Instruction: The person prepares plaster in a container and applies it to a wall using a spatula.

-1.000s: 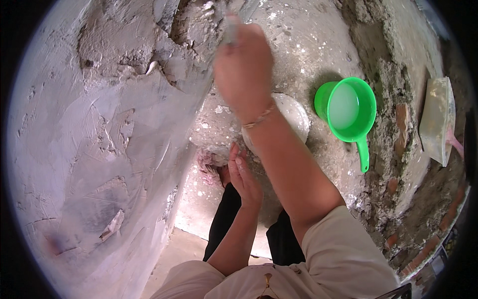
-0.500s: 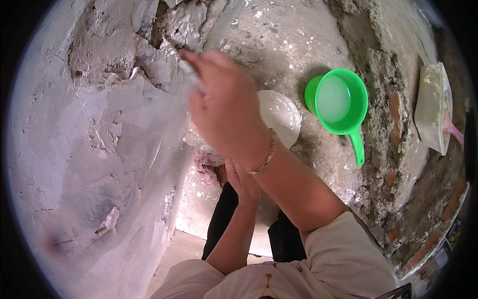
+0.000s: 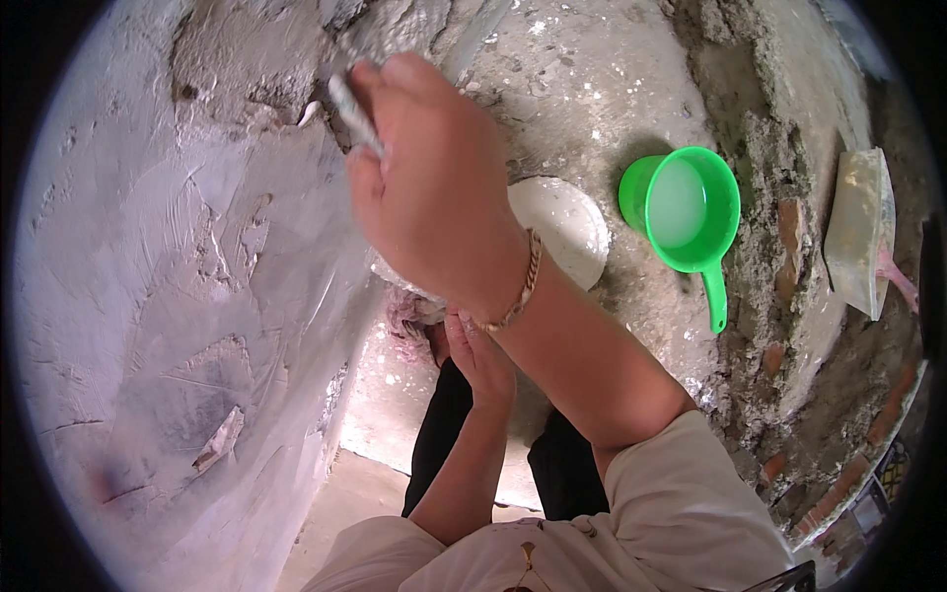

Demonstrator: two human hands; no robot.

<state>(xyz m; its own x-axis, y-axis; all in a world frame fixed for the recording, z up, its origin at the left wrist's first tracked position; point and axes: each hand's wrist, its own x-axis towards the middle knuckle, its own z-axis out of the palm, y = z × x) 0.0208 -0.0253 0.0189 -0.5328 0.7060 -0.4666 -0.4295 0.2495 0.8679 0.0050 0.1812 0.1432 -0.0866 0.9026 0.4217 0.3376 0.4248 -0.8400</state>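
My right hand [image 3: 429, 187] is closed around a thin, plaster-smeared scraper [image 3: 353, 113], held up against the rough upper part of the grey plastered wall [image 3: 227, 266]. The scraper's far end blurs into the patch of wet plaster there. Below my right wrist is my left hand [image 3: 481, 363], its fingers bent and partly covered. Whatever it grips is hidden behind my right hand, with only a pale edge showing. A round whitish dish [image 3: 567, 232] sits on the floor, partly behind my right forearm.
A green dipper [image 3: 714, 242] holding cloudy whitish liquid stands to the right of the dish. Farther right is a pale rectangular container [image 3: 856, 232] with a pink handle-like piece beside it. Crumbling mortar and brick [image 3: 787, 252] run down the right side. A pinkish rag [image 3: 406, 321] lies near my foot.
My right hand has shifted slightly left and down with the scraper, whose far end has become blurred. My left hand stays in nearly the same place. The view has shifted a little.
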